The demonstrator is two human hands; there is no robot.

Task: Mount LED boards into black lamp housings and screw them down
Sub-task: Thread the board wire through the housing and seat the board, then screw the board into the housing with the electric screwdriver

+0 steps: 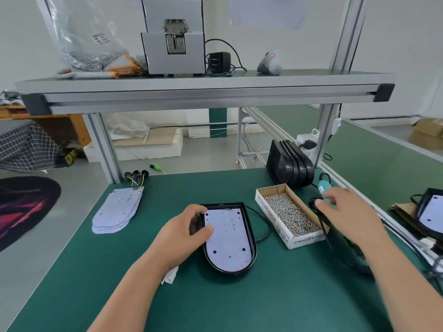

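Board (227, 236) seated in black housing (230, 271), both flat on the counter (239, 305), directly under and just right of the left hand (191, 227).

- Left hand: fingers curled over the housing's left rim, thumb pressed on the board's left edge. A steadying grip.
- Right hand (345, 212): blurred, fingers loosely spread, nothing clearly held; it hovers over the teal screwdriver (323, 188) just beyond its fingertips.

Handling, by judgement:
- Board looks thin, stiff and light, with many small parts on its face. It probably scratches easily, so press at the edges or bare patches, not on the dots.
- Housing is a rigid shell and looks light enough to skid on the smooth mat. Hold it by the rim while driving screws.
- Screws (290, 214) are tiny and loose in an open cardboard box (275, 226) between the two hands; easy to spill or drop.

Around:
- Black cable (265, 226) loops from the housing toward the box and could snag the right hand's path.
- Spare boards (117, 209) are fanned out well to the left of the left hand, with a wire bundle (136, 178) beyond them.
- Empty housings (290, 164) stand stacked beyond the box.
- White scrap (170, 275) lies under the left wrist.
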